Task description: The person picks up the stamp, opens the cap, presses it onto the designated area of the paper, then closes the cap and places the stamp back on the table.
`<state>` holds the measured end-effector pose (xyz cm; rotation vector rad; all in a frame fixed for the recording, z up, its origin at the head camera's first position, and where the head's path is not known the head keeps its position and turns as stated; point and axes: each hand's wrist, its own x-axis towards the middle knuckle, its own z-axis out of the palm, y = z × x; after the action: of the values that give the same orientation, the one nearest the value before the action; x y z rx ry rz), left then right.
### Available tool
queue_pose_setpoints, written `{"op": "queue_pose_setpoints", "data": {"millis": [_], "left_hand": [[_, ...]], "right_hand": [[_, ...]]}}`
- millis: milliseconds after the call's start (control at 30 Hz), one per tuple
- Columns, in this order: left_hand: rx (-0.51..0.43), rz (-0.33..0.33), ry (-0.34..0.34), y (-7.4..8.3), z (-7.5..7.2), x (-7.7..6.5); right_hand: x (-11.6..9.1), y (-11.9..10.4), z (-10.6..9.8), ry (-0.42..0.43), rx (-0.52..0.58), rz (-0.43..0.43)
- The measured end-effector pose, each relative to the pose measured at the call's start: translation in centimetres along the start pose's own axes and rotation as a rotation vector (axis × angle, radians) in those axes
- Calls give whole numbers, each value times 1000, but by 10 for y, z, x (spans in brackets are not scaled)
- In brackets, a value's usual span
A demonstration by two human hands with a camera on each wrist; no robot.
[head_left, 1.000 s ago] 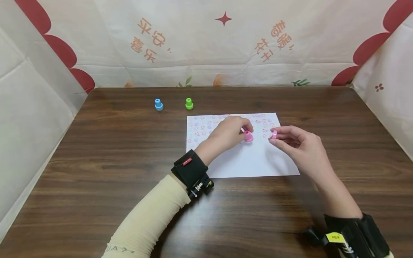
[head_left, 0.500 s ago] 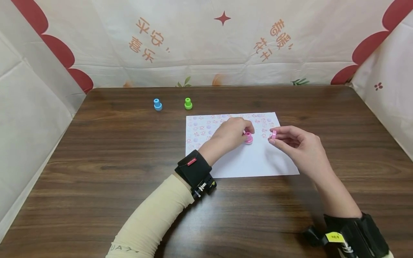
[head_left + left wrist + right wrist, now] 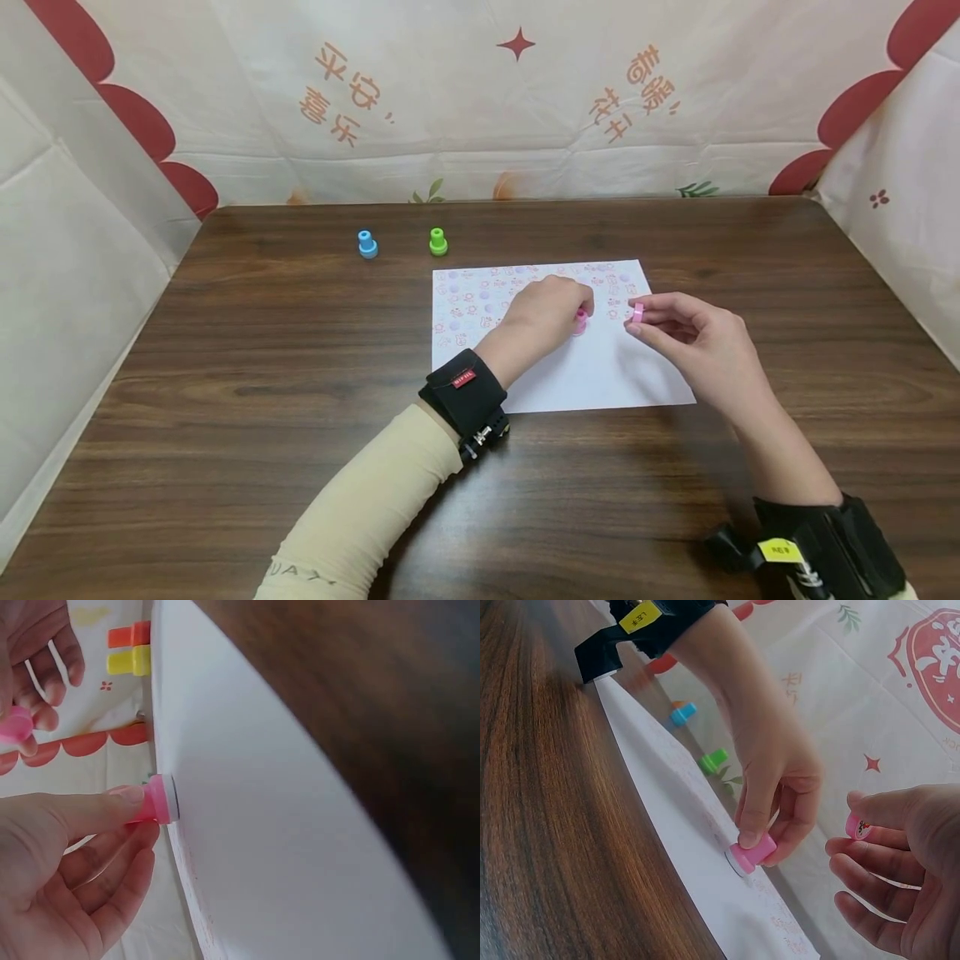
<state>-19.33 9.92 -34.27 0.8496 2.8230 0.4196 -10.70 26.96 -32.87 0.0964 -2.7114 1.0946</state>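
From the front I have a wide lane over the table (image 3: 607, 508) between the left forearm (image 3: 367, 508) and the right forearm (image 3: 787, 454), narrowing toward the paper (image 3: 592, 383). There, the left hand (image 3: 543, 315) and its pink stamp (image 3: 581, 324) block the middle; a slim gap separates them from the pink cap (image 3: 638, 312) in the right hand (image 3: 701, 346). Left of the left forearm I see broad room; behind it stand the blue stamp (image 3: 367, 246) and green stamp (image 3: 438, 243), with passage between. Curtain (image 3: 450, 100) walls the back and sides. My left wrist view adds a red stamp (image 3: 129, 634) beside a yellow stamp (image 3: 129, 661).
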Motion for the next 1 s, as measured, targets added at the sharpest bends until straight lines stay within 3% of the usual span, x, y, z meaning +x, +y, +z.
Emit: {"op": "queue_pose_setpoints", "data": {"millis": [633, 1000], "left_hand": [[117, -18, -11, 9, 1, 3], [104, -29, -23, 11, 0, 5]], "right_hand": [[1, 2, 0, 1, 10, -20], [1, 2, 1, 7, 40, -23]]}}
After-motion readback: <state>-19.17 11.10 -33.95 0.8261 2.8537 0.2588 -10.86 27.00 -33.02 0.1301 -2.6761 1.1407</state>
